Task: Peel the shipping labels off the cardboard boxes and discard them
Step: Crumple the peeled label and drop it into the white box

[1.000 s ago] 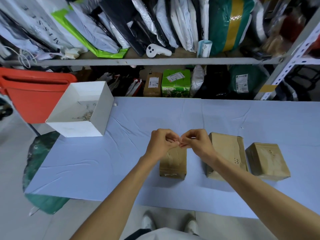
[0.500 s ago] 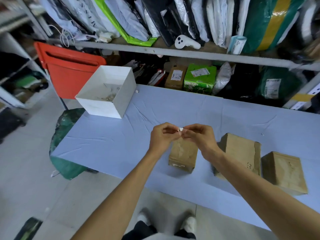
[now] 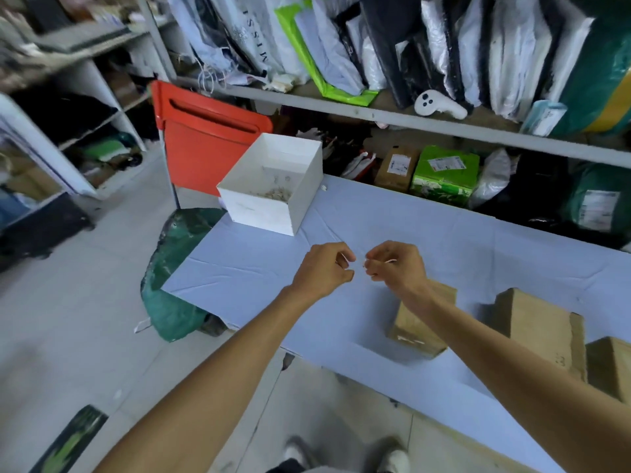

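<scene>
Bare-armed person in pale shoes

No sleeves, watch or rings show on either forearm, the left hand [image 3: 324, 269] or the right hand [image 3: 396, 266]; beneath the light-blue cloth-covered table [image 3: 478, 247], two white-toed shoes [image 3: 392, 459] and dark trouser legs [image 3: 286, 467] appear.

Parcel stockroom, shelves [image 3: 375, 112] of mailer bags [image 3: 341, 46]

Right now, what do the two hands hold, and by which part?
Each hand pinches a small white scrap of label at its edge, between thumb and fingers: left hand, right hand. The scraps are too small to tell more.
</scene>
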Demonstrator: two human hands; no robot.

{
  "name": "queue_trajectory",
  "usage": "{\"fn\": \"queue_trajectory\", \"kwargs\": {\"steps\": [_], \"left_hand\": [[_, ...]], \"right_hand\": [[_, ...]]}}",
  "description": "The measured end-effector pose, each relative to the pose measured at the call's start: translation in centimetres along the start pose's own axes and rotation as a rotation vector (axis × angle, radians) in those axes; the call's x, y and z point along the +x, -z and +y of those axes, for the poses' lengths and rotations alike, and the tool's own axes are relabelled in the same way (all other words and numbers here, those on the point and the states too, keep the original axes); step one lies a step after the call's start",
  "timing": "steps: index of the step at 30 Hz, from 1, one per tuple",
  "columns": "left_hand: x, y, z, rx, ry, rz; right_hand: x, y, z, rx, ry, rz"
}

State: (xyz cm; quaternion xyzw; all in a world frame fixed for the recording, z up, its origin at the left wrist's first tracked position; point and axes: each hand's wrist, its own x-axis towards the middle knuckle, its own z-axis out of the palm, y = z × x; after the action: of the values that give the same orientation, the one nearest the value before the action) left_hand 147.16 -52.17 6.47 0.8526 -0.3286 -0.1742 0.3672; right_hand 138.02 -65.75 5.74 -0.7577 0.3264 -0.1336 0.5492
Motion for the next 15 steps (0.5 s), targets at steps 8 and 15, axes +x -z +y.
{"fn": "queue_trajectory", "kwargs": {"steps": [8, 15], "left_hand": [[0.4, 7.4, -4.6, 0.3, 0.002, -0.035], [2.5, 10.5, -7.9, 0.35, 0.031, -0.035]], "right_hand": [[1.0, -7.3, -3.6, -0.316, 0.149, -0.131], [3.9, -11.2, -6.7, -0.534, 0.201, -0.188]]}}
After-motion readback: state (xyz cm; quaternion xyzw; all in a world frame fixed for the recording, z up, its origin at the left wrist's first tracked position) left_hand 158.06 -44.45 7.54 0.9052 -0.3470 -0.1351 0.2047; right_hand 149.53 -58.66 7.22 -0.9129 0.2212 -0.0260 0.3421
